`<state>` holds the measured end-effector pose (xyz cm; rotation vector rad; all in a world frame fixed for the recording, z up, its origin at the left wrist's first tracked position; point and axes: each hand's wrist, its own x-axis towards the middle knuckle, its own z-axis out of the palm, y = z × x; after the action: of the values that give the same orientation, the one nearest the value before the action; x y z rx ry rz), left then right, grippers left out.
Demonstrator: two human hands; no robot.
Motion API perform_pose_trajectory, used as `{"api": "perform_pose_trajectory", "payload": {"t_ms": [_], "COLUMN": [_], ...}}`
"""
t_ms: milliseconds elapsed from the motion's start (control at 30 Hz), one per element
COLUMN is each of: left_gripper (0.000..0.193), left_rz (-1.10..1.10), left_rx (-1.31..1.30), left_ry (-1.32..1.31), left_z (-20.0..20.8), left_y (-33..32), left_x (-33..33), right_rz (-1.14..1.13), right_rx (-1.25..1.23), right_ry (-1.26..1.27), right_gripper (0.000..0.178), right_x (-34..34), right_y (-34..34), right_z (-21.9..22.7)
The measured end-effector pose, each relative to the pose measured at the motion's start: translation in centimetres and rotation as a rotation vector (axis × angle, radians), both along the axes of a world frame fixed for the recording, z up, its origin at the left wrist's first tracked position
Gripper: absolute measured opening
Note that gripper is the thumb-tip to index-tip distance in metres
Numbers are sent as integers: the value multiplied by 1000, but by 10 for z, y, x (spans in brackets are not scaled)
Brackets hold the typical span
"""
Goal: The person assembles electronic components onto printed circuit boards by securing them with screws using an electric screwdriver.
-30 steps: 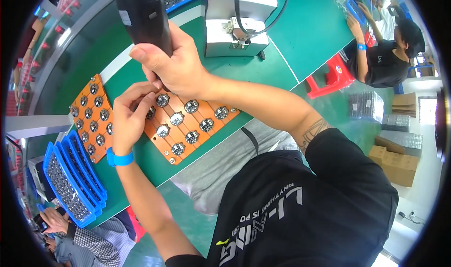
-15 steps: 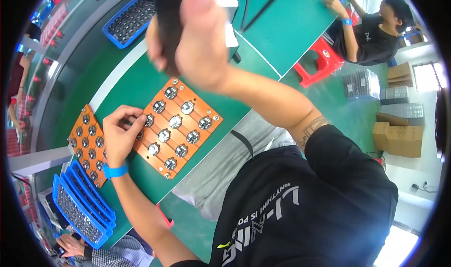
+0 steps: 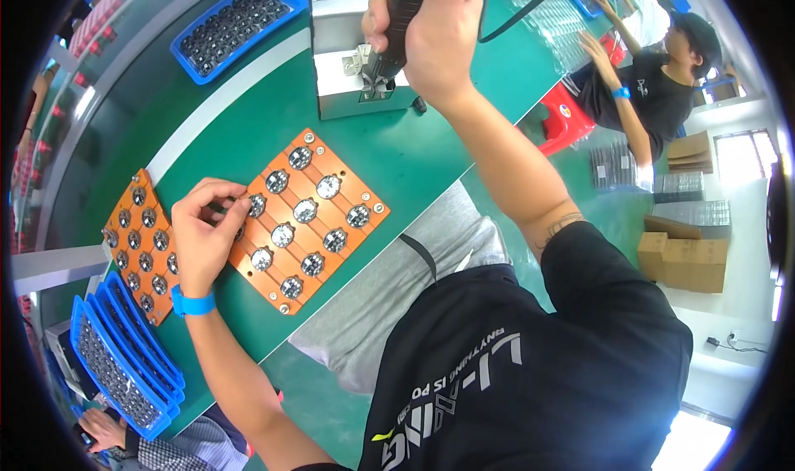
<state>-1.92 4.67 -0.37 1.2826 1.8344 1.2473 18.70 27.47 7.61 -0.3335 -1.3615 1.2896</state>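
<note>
My right hand (image 3: 439,44) is wrapped round a black electric screwdriver (image 3: 397,24), whose tip is down at the front of a white-and-grey screw feeder (image 3: 344,98). An orange fixture board (image 3: 319,243) lies on the green table, with round metallic circuit parts (image 3: 305,211) seated in its recesses. At the board's left corner, my left hand (image 3: 207,231) has its thumb and forefinger pinched together beside one of the round parts. What those fingers hold, if anything, is hidden. Under and beside that hand lies a second orange board (image 3: 137,251) with similar round parts.
A blue tray (image 3: 199,73) of round dark parts stands at the far left. More blue trays (image 3: 124,371) are stacked at the near left. A dark cable (image 3: 530,11) hangs right of the feeder. Across the table at right sits another person (image 3: 662,82) by a red stool (image 3: 563,119).
My right hand has moved up and to the right with the screwdriver, from above the orange board to the screw feeder. My left hand has stayed at the board's corner.
</note>
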Motion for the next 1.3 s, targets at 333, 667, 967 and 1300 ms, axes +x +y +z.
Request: {"api": "perform_pose_trajectory", "payload": {"t_ms": [333,667,967,1300], "left_gripper": [15,14,13,16], "left_rz": [16,48,30,53], "left_rx": [-35,-41,-30,-38], "left_ry": [-47,-26,-58,-30], "left_z": [1,2,2,2], "left_y": [3,-3,-4,-3], "left_x": [1,1,2,3], "right_rz": [503,616,616,627], "right_rx": [-34,11,-45,-61], "right_ry": [314,301,214,44], "right_gripper": [53,60,39,44], "right_x": [-76,-102,-109,-120], "right_y": [-79,-108,-114,-105], "right_z": [-38,-58,-54,-53]}}
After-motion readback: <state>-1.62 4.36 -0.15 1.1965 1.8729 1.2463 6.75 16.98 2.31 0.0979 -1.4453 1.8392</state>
